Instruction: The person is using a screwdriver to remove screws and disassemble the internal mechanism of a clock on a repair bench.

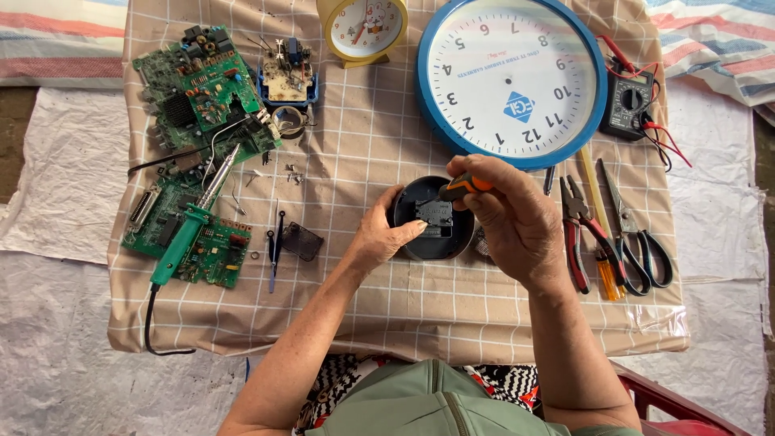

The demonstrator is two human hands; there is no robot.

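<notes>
Head view: left hand (pixel 386 234) steadies black clock back (pixel 432 220) beneath right hand (pixel 517 218).

Small clock (pixel 432 220) center w/ boards (pixel 198 89) left, pliers (pixel 577 234) right, wall clock (pixel 513 77) behind.

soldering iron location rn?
Head view, left side of the table: the green-handled soldering iron lies diagonally across the green circuit boards, left of the tweezers, well away from both hands.
</notes>
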